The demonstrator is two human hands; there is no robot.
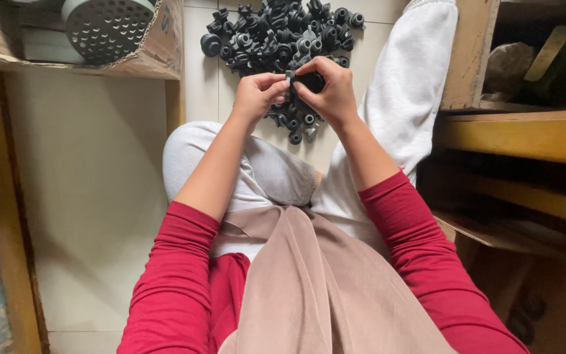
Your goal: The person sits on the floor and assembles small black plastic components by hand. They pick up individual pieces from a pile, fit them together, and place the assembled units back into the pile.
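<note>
**Two hands on one black part above a heap of the same**

Here, both hands meet near the top centre of the head view. The left hand has its fingers curled narrow, the fingertips pinching at the edge of a small black part. The right hand is closed around that same part from the 3 o'clock side, with the thumb and fingers wrapped over it. The part sits between the two hands, held up off the floor.

Just beyond the hands, at 12 o'clock, a pile of black rubber pieces lies spread on the pale tiled floor; a few loose ones trail to 6 o'clock of the hands. At 10 o'clock of the pile, a cardboard box holds a grey round disc with holes. At 3 o'clock stands a wooden shelf with things inside that are too dim to tell. The person wears red sleeves and light trousers, with a tan cloth hanging at 6 o'clock.
</note>
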